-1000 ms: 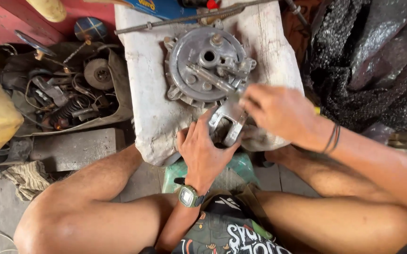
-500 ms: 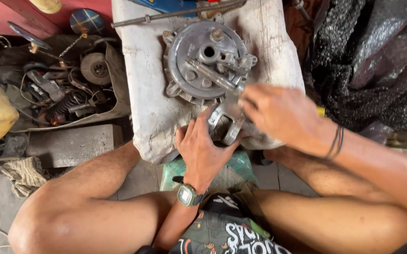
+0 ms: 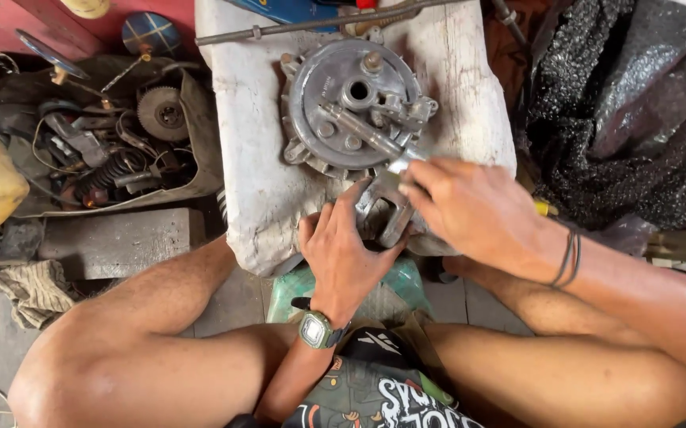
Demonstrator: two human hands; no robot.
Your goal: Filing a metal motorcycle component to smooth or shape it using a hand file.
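Our left hand (image 3: 343,254) fingers clamp small metal bracket (image 3: 383,208) – right hand (image 3: 470,208) fingers pinch its top, 6 o'clock of round housing (image 3: 355,107). Weak grip – bracket likely drops off surface (image 3: 256,158) edge.

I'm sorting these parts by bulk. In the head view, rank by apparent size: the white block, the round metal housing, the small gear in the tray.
1. White block
2. Round metal housing
3. Small gear

The gaps are wide, so nearness hardly matters.

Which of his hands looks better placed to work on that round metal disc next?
Probably the right hand: its fingertips sit at the round metal disc edge. The left hand lies nearer him, grasping the small metal bracket.
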